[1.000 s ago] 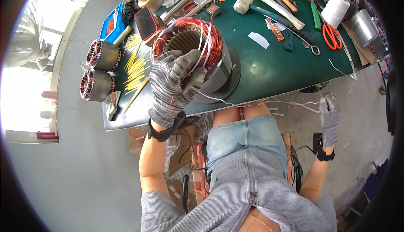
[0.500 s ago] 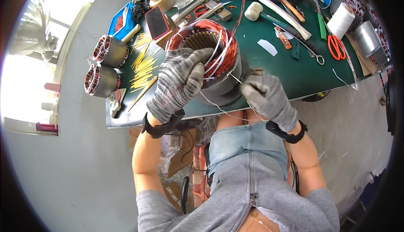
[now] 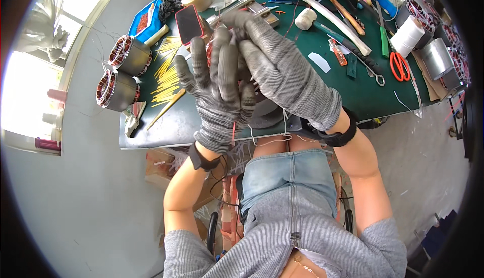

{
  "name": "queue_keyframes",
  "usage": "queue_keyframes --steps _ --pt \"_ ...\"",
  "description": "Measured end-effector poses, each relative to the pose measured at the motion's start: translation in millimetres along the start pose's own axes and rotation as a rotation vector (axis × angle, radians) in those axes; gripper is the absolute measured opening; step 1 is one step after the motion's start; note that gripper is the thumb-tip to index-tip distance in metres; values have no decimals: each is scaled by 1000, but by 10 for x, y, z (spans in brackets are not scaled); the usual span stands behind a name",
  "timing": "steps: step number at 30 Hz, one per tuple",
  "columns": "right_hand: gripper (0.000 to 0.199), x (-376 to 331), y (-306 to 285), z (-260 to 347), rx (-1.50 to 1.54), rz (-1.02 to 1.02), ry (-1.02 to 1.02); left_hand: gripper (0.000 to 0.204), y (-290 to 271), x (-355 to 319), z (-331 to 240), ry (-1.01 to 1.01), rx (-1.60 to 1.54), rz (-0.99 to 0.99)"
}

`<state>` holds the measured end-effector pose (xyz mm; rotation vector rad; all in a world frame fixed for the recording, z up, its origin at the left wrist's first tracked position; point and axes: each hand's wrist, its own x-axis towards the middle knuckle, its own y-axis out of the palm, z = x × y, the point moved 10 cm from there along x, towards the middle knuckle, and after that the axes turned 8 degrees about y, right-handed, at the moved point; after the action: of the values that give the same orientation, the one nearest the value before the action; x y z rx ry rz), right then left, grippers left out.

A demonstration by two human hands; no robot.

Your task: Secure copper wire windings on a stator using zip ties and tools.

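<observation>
Left hand (image 3: 219, 99) is spread, right hand (image 3: 290, 76) too hidden to tell; white cord (image 3: 272, 141) looks soft, best pinched along its slack.

Remotely, I see a green table (image 3: 360, 96). On it I spot yellow strips (image 3: 165, 85), a mallet (image 3: 305, 19) and red-handled scissors (image 3: 400, 66).

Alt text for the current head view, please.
Grey-gloved left hand and right hand overlap in view before a mostly hidden, dark round workpiece on a green table. Yellow strips and two wire-wound cores sit left; red-handled scissors lie right.
</observation>
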<state>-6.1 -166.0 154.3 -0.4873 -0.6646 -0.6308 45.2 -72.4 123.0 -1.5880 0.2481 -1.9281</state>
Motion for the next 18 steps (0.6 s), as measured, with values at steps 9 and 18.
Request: queue_keyframes --steps 9,18 --pt "27 -1178 -242 -616 -584 -104 122 6 98 55 -19 -145 -430 61" --pt "63 -2962 -2877 -1030 934 -537 388 17 108 17 111 -41 -584 254"
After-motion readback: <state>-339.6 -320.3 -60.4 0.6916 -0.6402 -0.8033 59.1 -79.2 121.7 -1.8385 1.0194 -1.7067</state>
